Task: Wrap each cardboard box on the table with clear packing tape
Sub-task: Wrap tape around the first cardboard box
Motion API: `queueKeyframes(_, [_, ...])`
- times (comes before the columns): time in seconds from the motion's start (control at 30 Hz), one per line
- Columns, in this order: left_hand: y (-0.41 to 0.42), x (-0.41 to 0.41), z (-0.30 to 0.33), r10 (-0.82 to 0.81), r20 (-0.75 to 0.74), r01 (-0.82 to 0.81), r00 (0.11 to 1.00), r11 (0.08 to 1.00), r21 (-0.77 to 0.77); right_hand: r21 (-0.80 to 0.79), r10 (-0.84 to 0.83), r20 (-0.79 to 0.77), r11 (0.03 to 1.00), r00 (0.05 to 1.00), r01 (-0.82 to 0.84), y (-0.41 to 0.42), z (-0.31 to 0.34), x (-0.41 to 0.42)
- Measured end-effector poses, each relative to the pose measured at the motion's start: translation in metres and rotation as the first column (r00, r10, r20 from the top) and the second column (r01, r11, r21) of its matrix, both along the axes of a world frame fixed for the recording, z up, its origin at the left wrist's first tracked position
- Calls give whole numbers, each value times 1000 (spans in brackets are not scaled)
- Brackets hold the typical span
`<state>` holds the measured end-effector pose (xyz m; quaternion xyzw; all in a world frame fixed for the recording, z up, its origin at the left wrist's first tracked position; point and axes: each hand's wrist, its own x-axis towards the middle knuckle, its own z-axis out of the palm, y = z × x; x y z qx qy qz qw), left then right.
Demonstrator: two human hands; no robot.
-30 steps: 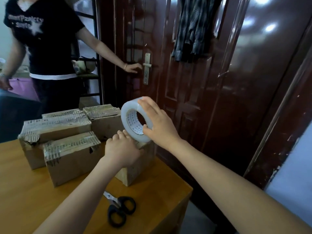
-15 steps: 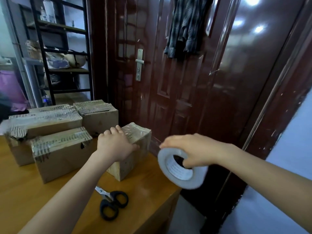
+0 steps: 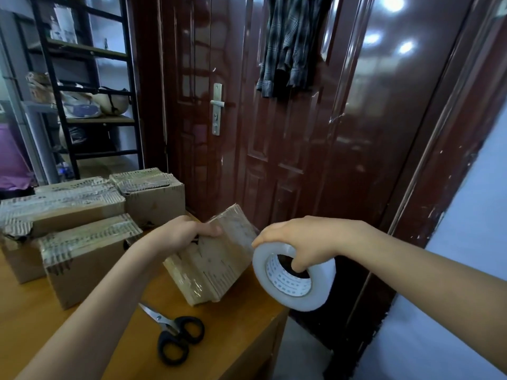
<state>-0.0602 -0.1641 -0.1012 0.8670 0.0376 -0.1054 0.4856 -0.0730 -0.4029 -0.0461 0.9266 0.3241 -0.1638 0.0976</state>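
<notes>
Small box (image 3: pixel 216 259), tipped on edge on the counter (image 3: pixel 247 333) near its 3 o'clock corner, is gripped on top by left hand (image 3: pixel 181 234); tape roll (image 3: pixel 293 275), hooked through the core by right hand (image 3: pixel 304 242), is best kept taut and square while the box is turned.

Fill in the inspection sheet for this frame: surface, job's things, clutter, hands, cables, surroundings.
Surface: wooden table, near corner at the lower right.
Job's things: small box tilted up on its edge; tape roll off the table's right edge; three bigger boxes grouped at the left.
Clutter: black-handled scissors lying flat, blades shut.
Hands: left hand grips the small box's top; right hand holds the tape roll, fingers through its core.
Cables: nothing seen.
Surroundings: dark red door, plaid garment hanging on it, black shelf rack.
</notes>
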Motion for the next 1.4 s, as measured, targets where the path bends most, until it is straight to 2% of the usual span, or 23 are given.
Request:
queueKeyframes(0.13, [12, 1, -3, -7, -128, -8, 992, 993, -117, 11, 46, 54, 999, 997, -47, 10, -1, 7])
queueKeyframes(0.2, [17, 7, -6, -2, -81, -8, 997, 993, -116, 25, 61, 49, 998, 997, -63, 13, 3, 10])
queueKeyframes(0.23, [18, 11, -9, -9, 0, 9, 1000, 997, -83, 35, 65, 42, 997, 997, -66, 15, 5, 12])
queueKeyframes(0.27, [19, 14, -11, -36, 101, 39, 994, 999, -26, 43, 69, 44, 997, 997, -71, 17, 7, 13])
queueKeyframes(0.33, [16, 16, -12, -155, 305, 97, 940, 975, 197, 49, 74, 90, 996, 993, -78, 22, 7, 14])
queueKeyframes(0.4, [7, 13, -12, -274, 453, 41, 848, 887, 459, 106, 56, 184, 991, 981, -77, 25, 4, 16])
queueKeyframes(0.43, [1, 13, -12, -325, 468, -1, 822, 820, 573, 155, 37, 242, 985, 970, -76, 25, 2, 17])
queueKeyframes(0.5, [-10, 9, -14, -382, 376, -39, 844, 656, 754, 264, -21, 355, 961, 935, -79, 25, -3, 17])
queueKeyframes(0.57, [-18, 6, -18, -377, 272, -15, 885, 562, 827, 395, -103, 429, 915, 898, -84, 22, -9, 15])
queueKeyframes(0.73, [-25, -1, -30, -271, 127, 34, 954, 518, 855, 665, -265, 497, 728, 827, -166, 14, -39, 8])
queueKeyframes(0.83, [-22, 2, -34, -265, 165, 8, 950, 549, 836, 704, -266, 551, 657, 791, -269, 11, -63, 12])
queueKeyframes(0.9, [-23, 2, -35, -258, 209, -37, 943, 545, 838, 744, -314, 586, 574, 748, -342, 10, -78, 14])
queueKeyframes(1.03, [-28, 1, -37, -238, 252, -67, 938, 588, 806, 867, -487, 494, 336, 721, -367, 10, -115, 7])
queueKeyframes(1.1, [-29, 2, -37, -239, 267, -79, 934, 590, 804, 890, -542, 456, 258, 706, -377, 10, -130, 4])
queueKeyframes(1.17, [-32, 1, -38, -249, 285, -93, 926, 581, 808, 895, -556, 439, 206, 706, -394, 9, -141, 2])
queueKeyframes(1.27, [-29, 3, -37, -243, 270, -70, 932, 609, 790, 926, -523, 365, 118, 770, -359, 11, -148, -2])
queueKeyframes(1.4, [-18, 9, -38, -228, 246, -34, 942, 665, 746, 925, -500, 374, 145, 781, -351, 20, -140, 3])
